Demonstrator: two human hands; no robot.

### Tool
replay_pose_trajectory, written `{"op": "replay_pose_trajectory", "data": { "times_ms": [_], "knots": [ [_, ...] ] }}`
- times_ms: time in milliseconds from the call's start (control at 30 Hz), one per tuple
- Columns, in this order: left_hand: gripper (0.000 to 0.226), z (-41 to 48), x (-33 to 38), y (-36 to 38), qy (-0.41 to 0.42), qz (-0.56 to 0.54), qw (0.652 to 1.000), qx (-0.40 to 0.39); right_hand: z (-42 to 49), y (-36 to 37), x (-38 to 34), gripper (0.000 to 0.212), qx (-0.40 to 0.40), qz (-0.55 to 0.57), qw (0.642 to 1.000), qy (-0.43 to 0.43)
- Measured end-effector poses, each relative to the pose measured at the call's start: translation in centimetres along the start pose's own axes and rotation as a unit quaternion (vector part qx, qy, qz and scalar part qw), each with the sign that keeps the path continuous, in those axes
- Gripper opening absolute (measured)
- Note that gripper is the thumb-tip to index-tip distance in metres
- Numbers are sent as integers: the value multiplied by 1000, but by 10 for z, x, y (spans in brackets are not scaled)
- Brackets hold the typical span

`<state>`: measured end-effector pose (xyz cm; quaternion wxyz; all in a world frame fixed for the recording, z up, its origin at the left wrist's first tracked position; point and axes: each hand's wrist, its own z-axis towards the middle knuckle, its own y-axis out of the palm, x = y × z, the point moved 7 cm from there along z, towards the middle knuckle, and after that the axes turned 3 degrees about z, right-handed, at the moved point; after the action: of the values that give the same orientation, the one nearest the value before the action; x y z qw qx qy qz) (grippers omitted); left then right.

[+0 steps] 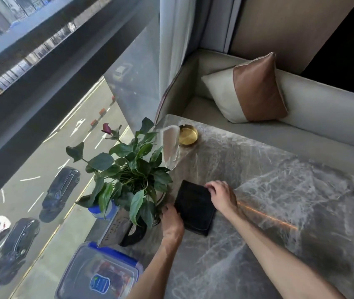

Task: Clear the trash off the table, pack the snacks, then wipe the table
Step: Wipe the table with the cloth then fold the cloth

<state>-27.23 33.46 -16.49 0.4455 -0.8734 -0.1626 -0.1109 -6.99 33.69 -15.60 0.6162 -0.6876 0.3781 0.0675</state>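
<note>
Along the left runs a tall window (42, 104), with a street and cars far below. Against it, at the near left corner of the grey marbled desk (279, 212), sits a clear plastic box (98, 275) with its blue-clipped lid on; coloured packets show dimly through the lid. Just beyond it on the left edge stands a potted plant (128, 169), leafy, with one dark red bud on top.

The person's two bare arms reach in from the near edge, and the hands are apart, one on each side of a folded black cloth (195, 210). The cloth lies flat on the desk just right of the plant, close to the left edge. The left hand (173, 224) is at the cloth's left side, fingers bent against its edge under the hanging leaves; from here I cannot tell whether it grips or only touches. The right hand (223, 196) is at the cloth's far right corner, fingers curled over the edge there and holding it.

Further along the left edge stands an upright clear glass (171, 147), and just behind it, at the far left corner, a small gold dish (188, 134). Beyond the far edge is a pale sofa (323, 108) with a cream and brown cushion (249, 89) propped on it.
</note>
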Motion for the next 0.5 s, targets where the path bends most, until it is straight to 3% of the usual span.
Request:
{"op": "replay_pose_trajectory", "data": {
  "times_ms": [233, 500],
  "knots": [
    [38, 9, 2, 4, 10, 92, 996, 11, 43, 49, -37, 31, -113, -79, 990, -6],
    [35, 8, 10, 0, -14, 108, 992, 59, 54, 59, -35, 22, -105, -89, 990, 21]
  ]
}}
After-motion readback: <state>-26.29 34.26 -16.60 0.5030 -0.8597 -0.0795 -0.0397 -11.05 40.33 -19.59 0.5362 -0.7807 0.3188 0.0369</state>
